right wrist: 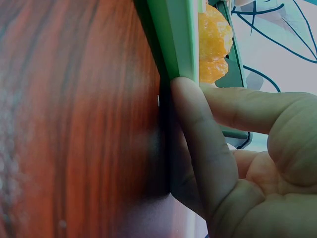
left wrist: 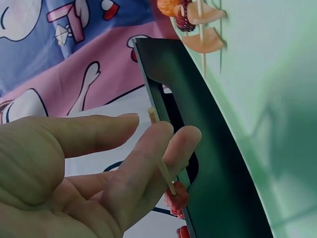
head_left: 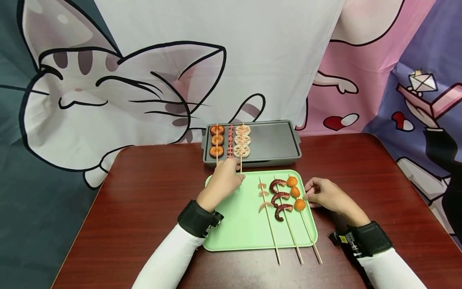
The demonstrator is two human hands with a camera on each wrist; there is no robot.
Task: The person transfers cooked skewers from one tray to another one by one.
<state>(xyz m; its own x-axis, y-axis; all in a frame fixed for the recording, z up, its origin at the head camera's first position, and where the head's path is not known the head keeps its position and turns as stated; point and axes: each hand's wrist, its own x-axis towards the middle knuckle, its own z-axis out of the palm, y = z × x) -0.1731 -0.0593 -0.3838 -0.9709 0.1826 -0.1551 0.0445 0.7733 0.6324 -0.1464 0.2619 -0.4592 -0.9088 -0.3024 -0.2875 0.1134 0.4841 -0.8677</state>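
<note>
My left hand [head_left: 224,178] is at the front edge of a grey baking pan [head_left: 272,140], beside the bare lower stick of a skewer of small red pieces [head_left: 230,140]. In the left wrist view this stick [left wrist: 167,179] passes behind the index fingertip, with the thumb apart from it and the fingers loosely bent. My right hand [head_left: 326,194] pinches the right rim of a light green tray [head_left: 238,228] between thumb and finger. Close to that rim lies a skewer of orange balls [head_left: 300,204].
In the pan, skewers of brown round slices [head_left: 217,140] and lotus root slices [head_left: 242,139] flank the red one. On the tray lie a tentacle skewer [head_left: 281,196] and a pale orange slice skewer [head_left: 265,204]; sticks overhang its front. A printed cloth [head_left: 281,48] hangs behind the table [head_left: 144,200].
</note>
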